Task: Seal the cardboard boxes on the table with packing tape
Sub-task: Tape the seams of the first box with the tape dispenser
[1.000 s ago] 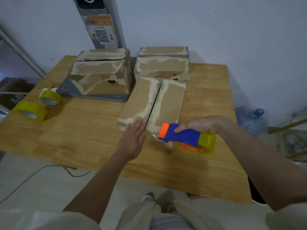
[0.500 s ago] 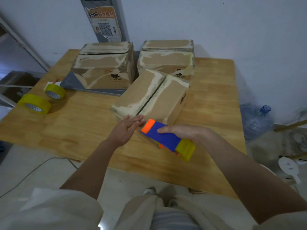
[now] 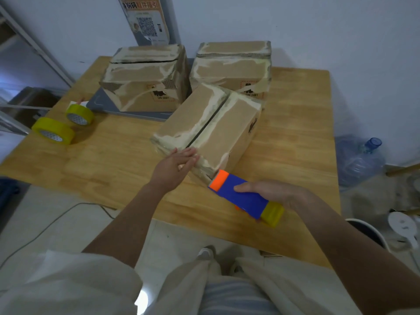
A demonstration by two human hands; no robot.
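Observation:
A cardboard box lies at an angle near the middle of the wooden table, its top flaps closed with a dark seam between them. My left hand presses flat with straight fingers against the box's near end. My right hand grips a blue and orange tape dispenser holding a yellow roll, its orange end touching the box's near corner. Two more taped boxes, one at the back left and another at the back right, stand behind.
Two yellow tape rolls, one nearer and a second behind it, lie at the table's left. A grey board sits under the back-left box. A water jug and clutter stand on the floor at right. A cable runs across the floor.
The near box has turned to an angle. My left hand slid from the top seam down to the near end. The dispenser moved down to the box's near corner.

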